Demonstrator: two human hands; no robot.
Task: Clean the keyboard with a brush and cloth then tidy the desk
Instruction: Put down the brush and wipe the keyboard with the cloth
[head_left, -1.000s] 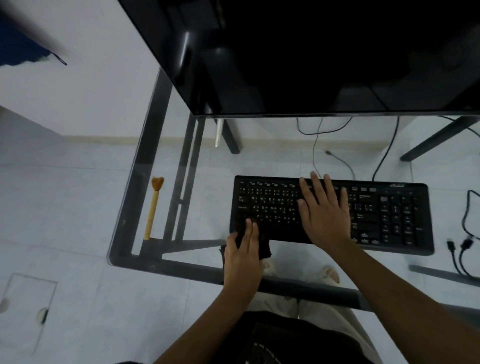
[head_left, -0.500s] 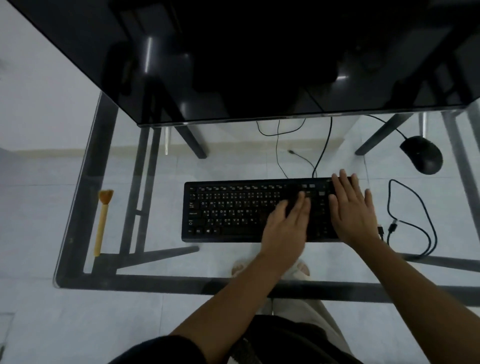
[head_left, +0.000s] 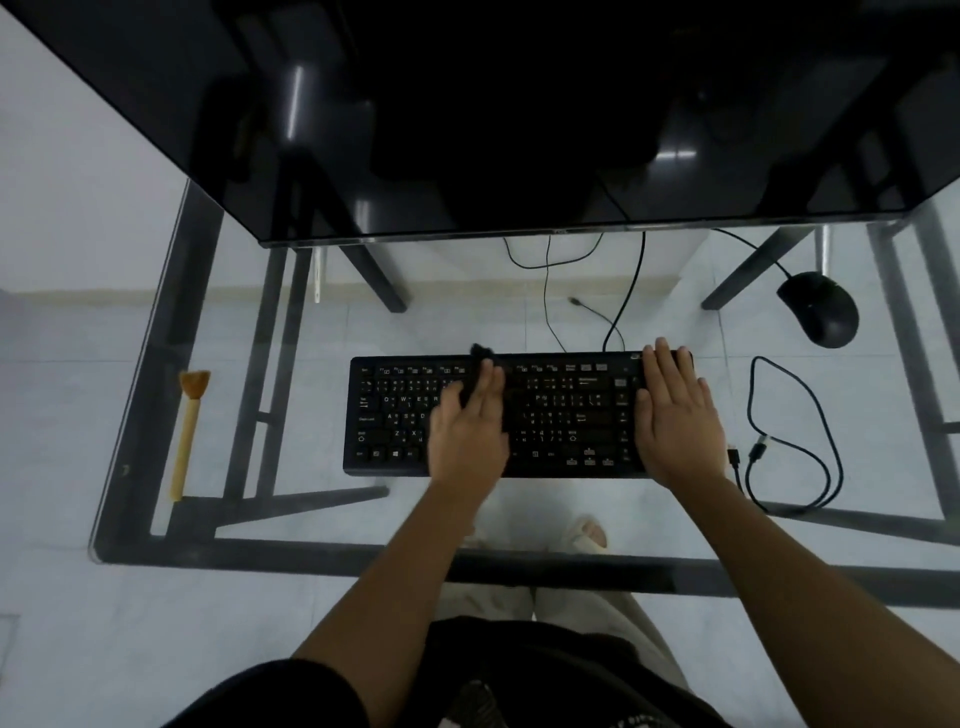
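Note:
A black keyboard (head_left: 561, 415) lies in the middle of the glass desk (head_left: 311, 525). My left hand (head_left: 470, 431) presses a dark cloth (head_left: 482, 352) onto the keys left of centre. The cloth shows only at my fingertips, near the top row. My right hand (head_left: 675, 415) rests flat on the keyboard's right end, fingers spread, with nothing in it. A brush (head_left: 189, 431) with a pale wooden handle and orange-brown bristles lies by the desk's left edge, away from both hands.
A large dark monitor (head_left: 467, 104) overhangs the back of the desk. A black mouse (head_left: 821, 309) sits at the back right. A looped black cable (head_left: 826, 447) lies right of the keyboard. More cables (head_left: 545, 280) trail behind the keyboard.
My left hand has carried the cloth from the keyboard's front left corner across the keys and up toward the top row. My right hand has slid to the keyboard's right end.

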